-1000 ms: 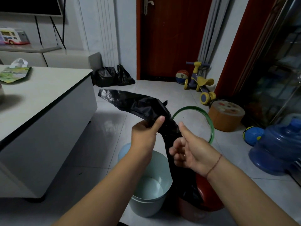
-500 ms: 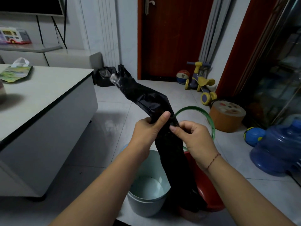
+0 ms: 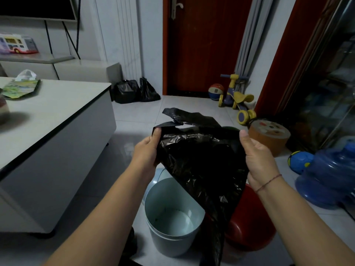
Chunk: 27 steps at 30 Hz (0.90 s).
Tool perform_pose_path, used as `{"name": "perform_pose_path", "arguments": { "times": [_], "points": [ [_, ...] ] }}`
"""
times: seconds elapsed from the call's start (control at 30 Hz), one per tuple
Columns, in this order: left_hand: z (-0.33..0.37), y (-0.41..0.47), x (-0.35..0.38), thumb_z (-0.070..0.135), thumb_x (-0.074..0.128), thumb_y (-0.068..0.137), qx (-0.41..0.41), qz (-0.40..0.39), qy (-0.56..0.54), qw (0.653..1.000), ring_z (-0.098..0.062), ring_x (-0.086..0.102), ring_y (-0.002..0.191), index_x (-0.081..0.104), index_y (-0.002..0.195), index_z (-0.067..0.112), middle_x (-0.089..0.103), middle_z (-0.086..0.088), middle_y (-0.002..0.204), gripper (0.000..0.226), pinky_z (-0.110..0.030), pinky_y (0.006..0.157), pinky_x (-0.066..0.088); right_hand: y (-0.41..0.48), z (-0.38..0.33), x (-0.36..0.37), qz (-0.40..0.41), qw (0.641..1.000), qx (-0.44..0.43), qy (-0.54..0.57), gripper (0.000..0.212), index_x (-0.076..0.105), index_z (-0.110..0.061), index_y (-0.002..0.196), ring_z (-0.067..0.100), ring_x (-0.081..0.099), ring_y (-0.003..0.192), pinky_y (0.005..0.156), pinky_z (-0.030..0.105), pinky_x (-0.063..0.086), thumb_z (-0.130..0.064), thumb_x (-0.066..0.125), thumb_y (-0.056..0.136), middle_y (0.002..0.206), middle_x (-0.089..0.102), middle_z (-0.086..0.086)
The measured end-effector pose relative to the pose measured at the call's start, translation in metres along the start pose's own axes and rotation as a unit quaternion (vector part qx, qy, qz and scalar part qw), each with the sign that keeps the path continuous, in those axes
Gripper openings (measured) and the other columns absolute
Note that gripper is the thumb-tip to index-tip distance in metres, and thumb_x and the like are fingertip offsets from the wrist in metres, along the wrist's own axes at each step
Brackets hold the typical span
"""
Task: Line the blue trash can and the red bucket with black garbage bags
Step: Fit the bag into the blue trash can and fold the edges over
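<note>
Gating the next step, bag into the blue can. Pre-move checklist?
1. Left hand grips bag edge: ok.
2. Right hand grips opposite edge: ok.
3. Bag mouth open: cannot tell; it is spread wide, but no opening shows.
4. Can upright, unlined: ok.
5. Bag centred over can: not ok; its tail hangs between can and bucket.
6. Bucket unlined: cannot tell; the bag hides most of it.
</note>
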<state>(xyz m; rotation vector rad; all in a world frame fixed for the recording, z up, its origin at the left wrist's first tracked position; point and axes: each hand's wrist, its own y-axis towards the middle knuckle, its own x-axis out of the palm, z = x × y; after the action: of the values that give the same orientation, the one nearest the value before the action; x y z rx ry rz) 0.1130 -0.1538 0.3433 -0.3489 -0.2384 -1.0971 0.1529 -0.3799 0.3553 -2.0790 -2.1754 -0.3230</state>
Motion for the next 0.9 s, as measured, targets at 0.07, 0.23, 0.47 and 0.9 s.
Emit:
{"name": "perform_pose_path", "arguments": {
  "times": [0.07,0.23,0.47,0.9],
  "points": [
    [0.002,-0.005,0.005,0.051,0.065,0.077,-0.011,-0.037,-0.03,0.999,-0.022,0.072,0.085,0.067,0.102,0.006,0.075,-0.008,0.093,0.052,-0.028,0.066,0.056,0.0,0.003,0.001,0.005,1.0,-0.014,-0.017,0.033,0.075,-0.017,0.078,0.021,0.071,0.084,0.075,0.032,0.056,-0.046,0.06,0.079,0.088,0.075,0.007],
    [0.001,-0.014,0.013,0.046,0.069,0.077,0.036,-0.042,0.039,0.998,-0.025,0.071,0.092,0.068,0.106,0.012,0.074,-0.01,0.099,0.045,-0.034,0.08,0.056,-0.005,0.006,0.001,-0.063,0.987,-0.055,-0.135,0.017,0.063,-0.023,0.098,0.007,0.07,0.08,0.066,0.019,0.055,-0.025,0.069,0.082,0.091,0.071,-0.005],
    [-0.008,-0.026,0.027,0.016,0.07,0.084,0.123,-0.092,0.115,0.981,-0.002,0.068,0.066,0.069,0.096,0.018,0.073,0.008,0.073,0.012,-0.012,0.059,0.05,-0.011,-0.001,0.005,-0.038,0.959,-0.144,-0.241,0.019,0.066,-0.022,0.1,0.003,0.065,0.078,0.069,0.02,0.054,-0.026,0.07,0.082,0.089,0.069,0.0],
    [0.007,-0.016,0.007,0.033,0.063,0.089,0.122,0.008,-0.001,0.992,-0.019,0.071,0.072,0.077,0.081,0.014,0.075,-0.009,0.08,0.024,-0.026,0.065,0.056,-0.002,0.0,-0.006,0.011,0.982,-0.023,-0.189,0.056,0.064,0.008,0.086,0.034,0.064,0.075,0.071,0.046,0.054,-0.047,0.054,0.088,0.079,0.065,0.028]
  ]
}}
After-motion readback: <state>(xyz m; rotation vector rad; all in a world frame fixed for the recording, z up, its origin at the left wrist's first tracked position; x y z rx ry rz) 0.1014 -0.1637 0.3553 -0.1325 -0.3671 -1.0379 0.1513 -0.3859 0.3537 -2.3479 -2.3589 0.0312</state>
